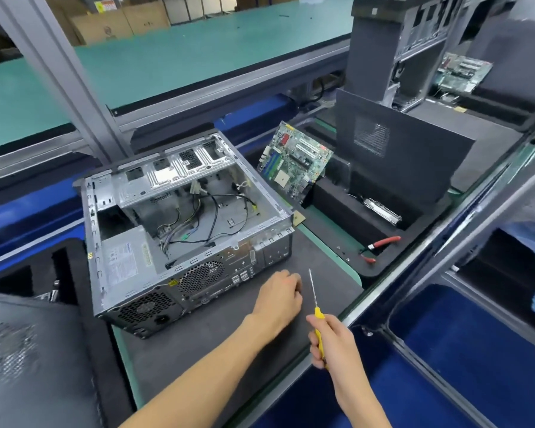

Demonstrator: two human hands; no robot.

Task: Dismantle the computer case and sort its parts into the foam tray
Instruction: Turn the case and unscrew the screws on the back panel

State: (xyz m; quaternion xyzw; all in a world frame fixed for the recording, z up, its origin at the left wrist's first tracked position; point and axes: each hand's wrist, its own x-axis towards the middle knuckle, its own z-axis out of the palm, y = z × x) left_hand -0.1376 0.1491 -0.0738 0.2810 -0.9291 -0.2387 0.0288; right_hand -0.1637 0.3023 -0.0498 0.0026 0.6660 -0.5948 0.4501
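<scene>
The computer case (179,223) lies on its side on the grey mat of the counter (322,261), its open side facing up, with loose wires (204,217) and a power supply (127,254) showing inside and its rear panel with the fan grilles turned toward the person. To its right sits the black foam tray (337,211): a green circuit board (297,160) leans upright in one slot, a dark side panel (399,156) stands tilted behind it, a silver part (383,210) lies in a deeper pocket, and red-handled cutters (380,245) rest at the near edge. The left hand (278,296) reaches forward from a bare, extended forearm and hovers or rests on the mat just beside the near right corner of the case; its fingers are curled under, and whether they hold anything cannot be told. The right hand (329,342), nearer the body, grips the yellow handle of a screwdriver (316,307), whose thin shaft points up and away toward the case, clear of it. Another foam piece and a mesh panel (19,350) lie at the left.
</scene>
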